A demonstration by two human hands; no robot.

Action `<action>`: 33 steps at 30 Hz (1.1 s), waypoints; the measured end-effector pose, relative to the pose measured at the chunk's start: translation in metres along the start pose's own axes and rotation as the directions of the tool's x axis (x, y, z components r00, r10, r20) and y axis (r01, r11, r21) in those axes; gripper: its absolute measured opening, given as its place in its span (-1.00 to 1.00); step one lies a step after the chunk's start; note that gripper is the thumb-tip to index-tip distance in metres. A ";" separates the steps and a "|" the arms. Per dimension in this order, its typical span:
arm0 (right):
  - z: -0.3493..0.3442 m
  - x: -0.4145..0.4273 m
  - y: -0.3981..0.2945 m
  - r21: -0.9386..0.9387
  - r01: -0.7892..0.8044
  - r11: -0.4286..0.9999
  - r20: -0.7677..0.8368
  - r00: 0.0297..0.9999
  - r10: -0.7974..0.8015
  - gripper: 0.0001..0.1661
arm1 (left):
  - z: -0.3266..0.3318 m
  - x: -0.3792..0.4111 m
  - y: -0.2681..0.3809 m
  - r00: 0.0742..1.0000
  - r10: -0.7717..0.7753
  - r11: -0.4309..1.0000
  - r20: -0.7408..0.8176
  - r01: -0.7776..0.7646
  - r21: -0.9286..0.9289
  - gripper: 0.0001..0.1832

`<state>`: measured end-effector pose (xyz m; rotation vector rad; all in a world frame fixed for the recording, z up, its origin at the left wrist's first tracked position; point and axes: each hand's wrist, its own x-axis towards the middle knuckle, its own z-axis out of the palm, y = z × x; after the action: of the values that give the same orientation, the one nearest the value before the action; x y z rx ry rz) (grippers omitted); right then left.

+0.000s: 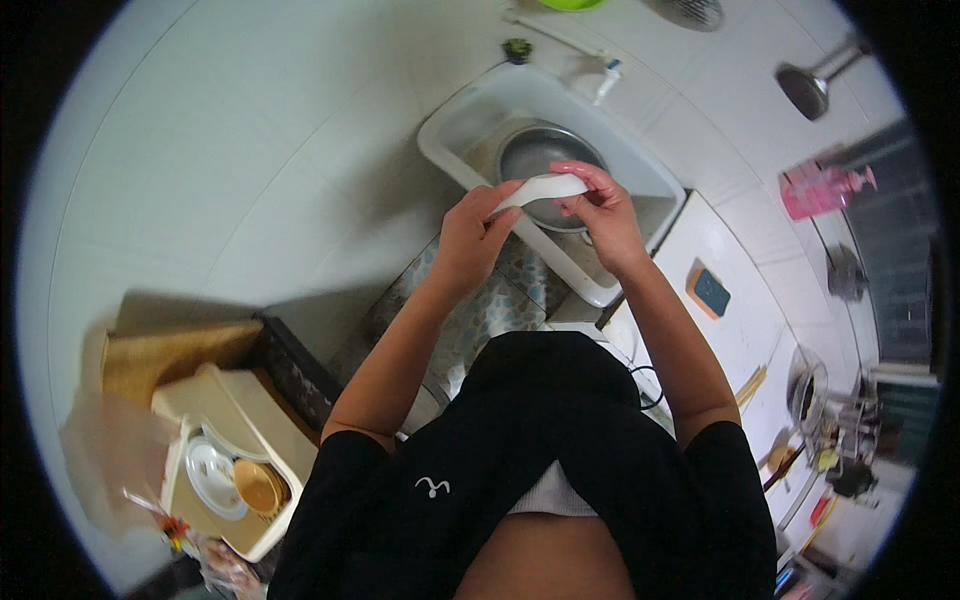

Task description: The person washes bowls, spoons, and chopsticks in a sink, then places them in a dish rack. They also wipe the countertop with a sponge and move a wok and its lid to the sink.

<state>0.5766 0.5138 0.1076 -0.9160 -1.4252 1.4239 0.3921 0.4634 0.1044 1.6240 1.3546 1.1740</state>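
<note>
Both my hands hold a smooth white curved utensil [549, 187], which looks like a ceramic soup spoon, above the near rim of a white sink [561, 262]. My left hand [474, 238] pinches its narrower end between thumb and fingers. At the broader end, my right hand [613, 229] grips with the thumb below and wet fingers behind. Beneath the hands, a round metal basin [541, 154] sits in the sink, partly covered from sight by them. A white tap [606, 84] reaches out from the wall over the sink's back edge.
Right of the sink, a sponge [708, 292] lies on a white counter [675, 259]. A pink pump bottle [821, 191] stands farther right, and a ladle [806, 90] hangs on the wall. At lower left, a cream bin [232, 405] holds plates [217, 478] and yellowish bowls [256, 486].
</note>
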 end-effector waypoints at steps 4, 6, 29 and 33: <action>0.033 0.009 0.015 -0.298 0.178 0.938 0.125 0.981 -0.146 -0.66 | -0.007 -0.037 -0.016 0.991 -0.013 0.983 -0.135 0.038 0.180 -0.67; 0.043 0.005 0.034 -0.329 0.176 0.928 0.214 0.971 -0.108 -0.67 | -0.009 -0.059 -0.021 0.997 -0.049 0.932 -0.064 0.069 0.356 -0.68; 0.021 -0.011 0.138 -0.626 -0.156 0.764 0.412 0.766 0.494 -0.60 | -0.262 -0.593 0.016 -0.110 -0.117 -0.299 -0.987 0.952 -0.071 -0.74; 0.056 0.001 0.130 -0.662 -0.080 0.745 0.465 0.736 0.492 -0.59 | -0.335 -0.597 -0.012 -0.234 -0.395 -0.441 -0.888 0.896 -0.040 -0.70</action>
<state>0.5122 0.5052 -0.0180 -1.1785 -2.4346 1.6211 0.0495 -0.1288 0.0872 -0.2512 2.9865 -0.3091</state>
